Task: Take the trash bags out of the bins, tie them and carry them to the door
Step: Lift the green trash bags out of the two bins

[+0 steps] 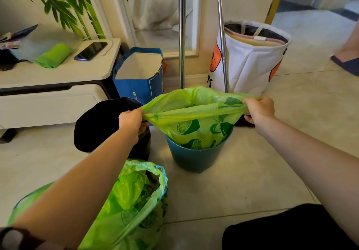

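A green lime-printed trash bag (pixel 194 117) sits in a small blue bin (pixel 194 158) on the tiled floor. Its top is stretched wide above the rim. My left hand (pixel 132 121) grips the bag's left edge and my right hand (pixel 259 109) grips its right edge, pulling the opening taut between them. A second green trash bag (pixel 136 201) with a blue drawstring lies open on the floor near me, partly hidden behind my left forearm. A black bin (pixel 97 125) stands just left of the blue one.
A blue paper bag (pixel 139 78) and a white fabric basket (pixel 250 63) stand by the wall, with two metal poles (pixel 182 36) between them. A low white cabinet (pixel 58 78) holds a phone (pixel 90 50) and a green bag roll (pixel 53 55). Another person's foot (pixel 345 63) shows at right.
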